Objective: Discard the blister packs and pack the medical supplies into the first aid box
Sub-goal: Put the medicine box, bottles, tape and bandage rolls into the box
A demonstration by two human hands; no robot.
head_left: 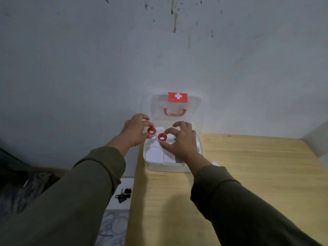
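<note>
Two small tape rolls with red spool rims are held over the open first aid box (173,162). The left tape roll (151,130) is pinched between the thumb and fingertips of the left hand (135,130); its round opening faces toward the camera and slightly right, so its spool axis runs roughly toward the viewer. The right tape roll (162,137) sits a little lower and just beside the first, pinched at its edge by the thumb and forefinger of the right hand (181,139), whose other fingers are spread and curled above the box. Its opening also faces the camera.

The box is translucent white, standing at the near-left corner of a light wooden table (248,174) against a grey wall (88,59). Its lid (177,107) stands upright against the wall, showing a red handle and a red label with a white cross. White packets lie inside the tray. Both arms wear olive sleeves.
</note>
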